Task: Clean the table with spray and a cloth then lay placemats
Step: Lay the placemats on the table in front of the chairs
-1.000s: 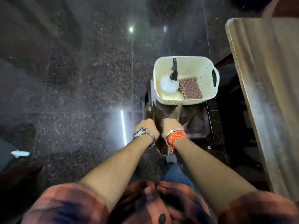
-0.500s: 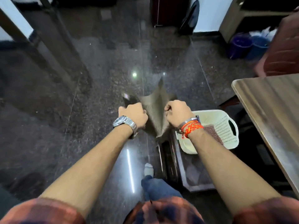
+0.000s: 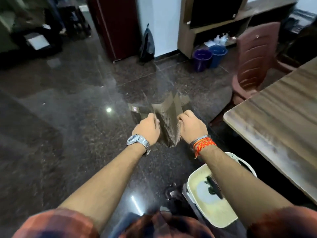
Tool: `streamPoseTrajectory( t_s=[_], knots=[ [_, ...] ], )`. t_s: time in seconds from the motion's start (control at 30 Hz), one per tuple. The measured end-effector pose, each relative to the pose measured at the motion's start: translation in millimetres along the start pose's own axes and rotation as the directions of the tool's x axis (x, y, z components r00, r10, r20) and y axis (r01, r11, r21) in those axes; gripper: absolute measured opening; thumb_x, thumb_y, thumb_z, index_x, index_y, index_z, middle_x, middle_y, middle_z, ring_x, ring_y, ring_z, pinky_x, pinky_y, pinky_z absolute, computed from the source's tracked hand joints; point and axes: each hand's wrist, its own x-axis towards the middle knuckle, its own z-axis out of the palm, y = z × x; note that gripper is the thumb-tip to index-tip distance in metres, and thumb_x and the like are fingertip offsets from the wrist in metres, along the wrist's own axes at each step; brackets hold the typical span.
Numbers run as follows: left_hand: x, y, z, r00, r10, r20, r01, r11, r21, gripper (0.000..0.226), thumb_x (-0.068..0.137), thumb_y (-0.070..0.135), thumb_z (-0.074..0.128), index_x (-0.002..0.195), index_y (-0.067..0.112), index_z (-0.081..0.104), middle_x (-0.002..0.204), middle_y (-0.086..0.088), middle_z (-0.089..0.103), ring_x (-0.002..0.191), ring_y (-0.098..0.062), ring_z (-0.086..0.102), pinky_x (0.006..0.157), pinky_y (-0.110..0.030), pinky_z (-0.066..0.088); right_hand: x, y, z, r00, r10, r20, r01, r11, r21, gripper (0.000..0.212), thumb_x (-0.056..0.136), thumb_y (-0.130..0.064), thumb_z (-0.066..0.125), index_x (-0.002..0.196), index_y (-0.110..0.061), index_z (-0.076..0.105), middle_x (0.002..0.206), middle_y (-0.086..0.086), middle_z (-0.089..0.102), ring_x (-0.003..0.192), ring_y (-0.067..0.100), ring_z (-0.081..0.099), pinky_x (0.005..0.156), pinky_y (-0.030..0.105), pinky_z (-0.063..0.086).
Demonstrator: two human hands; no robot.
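Note:
Both hands hold a bunch of dark woven placemats (image 3: 167,115) out in front of me, above the floor. My left hand (image 3: 147,128) grips their left side and my right hand (image 3: 192,125) grips their right side; the mats sag and fan between the fists. The wooden table (image 3: 277,121) stands to my right, its near corner level with my right hand. Below my right forearm a cream plastic basket (image 3: 202,208) holds the spray bottle (image 3: 211,187), partly hidden by the arm. The cloth is hidden from view.
A reddish plastic chair (image 3: 253,60) stands at the table's far side. Two blue buckets (image 3: 209,56) sit by a wooden shelf unit at the back. A dark maroon cabinet (image 3: 116,26) and a black bag (image 3: 146,43) stand against the far wall. Polished dark stone floor (image 3: 68,117) spreads to the left.
Both hands lifted the placemats up from beside the basket, and my view rose from the floor to the room. The basket now lies lower right under my arm.

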Motion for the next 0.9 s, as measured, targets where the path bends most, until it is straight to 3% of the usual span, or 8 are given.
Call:
streamPoseTrajectory(
  t_s=[0.17,0.33,0.47,0.63,0.73,0.9],
  knots=[
    [98,19,1,0.975,0.221,0.011,-0.221,0.974,-0.056,0.018,0.102,0.031,0.035,0.086,0.024,0.032,0.080,-0.006,0.057,0.081,-0.039,0.064,0.062,-0.035,0.036,60,31,-11,0.979,0.185,-0.085,-0.186,0.983,-0.005,0.022,0.093,-0.020,0.045,0.109,-0.022,0.060,0.112,0.002,0.049,0.087,0.036,0.062,0.072,0.047,0.052],
    [197,46,1,0.913,0.400,0.079,-0.389,0.912,-0.128,0.018,0.103,0.036,0.033,0.088,0.024,0.033,0.082,-0.007,0.059,0.078,-0.039,0.061,0.061,-0.037,0.038,107,71,-33,0.882,0.409,-0.232,-0.409,0.911,0.053,0.018,0.091,-0.017,0.048,0.100,-0.020,0.064,0.108,0.004,0.055,0.095,0.033,0.060,0.077,0.047,0.050],
    [266,84,-4,0.821,0.564,0.089,-0.539,0.817,-0.203,0.021,0.103,0.036,0.037,0.096,0.017,0.045,0.093,-0.017,0.067,0.083,-0.042,0.062,0.066,-0.041,0.045,123,98,-61,0.766,0.503,-0.399,-0.482,0.861,0.160,0.020,0.084,-0.004,0.056,0.092,-0.016,0.069,0.099,0.008,0.062,0.094,0.031,0.060,0.080,0.043,0.049],
    [311,149,8,0.687,0.721,0.085,-0.667,0.673,-0.319,0.020,0.102,0.039,0.038,0.100,0.020,0.047,0.090,-0.011,0.067,0.083,-0.038,0.063,0.070,-0.049,0.053,125,130,-86,0.584,0.575,-0.573,-0.572,0.792,0.213,0.018,0.082,-0.002,0.064,0.093,-0.014,0.073,0.094,0.006,0.066,0.088,0.029,0.064,0.074,0.031,0.049],
    [336,193,33,0.627,0.776,0.061,-0.713,0.604,-0.356,0.020,0.102,0.039,0.037,0.097,0.022,0.044,0.089,-0.010,0.066,0.081,-0.037,0.063,0.067,-0.047,0.052,130,165,-100,0.475,0.615,-0.630,-0.625,0.739,0.250,0.019,0.082,-0.004,0.063,0.093,-0.015,0.074,0.095,0.006,0.068,0.091,0.030,0.064,0.077,0.040,0.053],
    [377,278,86,0.569,0.821,0.054,-0.734,0.536,-0.416,0.019,0.102,0.039,0.037,0.092,0.023,0.041,0.089,-0.010,0.065,0.082,-0.039,0.062,0.063,-0.041,0.046,138,241,-118,0.306,0.640,-0.705,-0.665,0.674,0.322,0.013,0.083,-0.009,0.065,0.090,-0.016,0.073,0.092,0.004,0.068,0.087,0.026,0.064,0.078,0.037,0.052]
  ],
)
